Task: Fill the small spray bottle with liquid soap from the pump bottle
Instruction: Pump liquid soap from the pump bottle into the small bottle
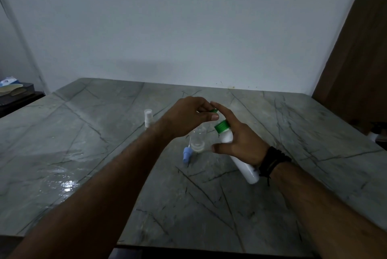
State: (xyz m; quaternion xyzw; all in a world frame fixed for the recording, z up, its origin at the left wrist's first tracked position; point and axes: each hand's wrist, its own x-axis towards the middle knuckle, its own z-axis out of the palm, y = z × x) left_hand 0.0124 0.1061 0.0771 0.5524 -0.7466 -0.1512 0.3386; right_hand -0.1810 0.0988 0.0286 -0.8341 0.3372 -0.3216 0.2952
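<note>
Marble table: right hand grips soap bottle, left hand pinches its cap.

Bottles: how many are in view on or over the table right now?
3. A white bottle with a green cap, tilted in the right hand; a small clear bottle standing open below the left hand; a small white capped bottle behind the left wrist. Others may be hidden.

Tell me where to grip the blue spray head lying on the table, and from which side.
Pinch the blue spray head across its wider blue body, coming from above. It lies flat on the table beside the clear small bottle, its thin dip tube pointing away, too slender to grip.
</note>
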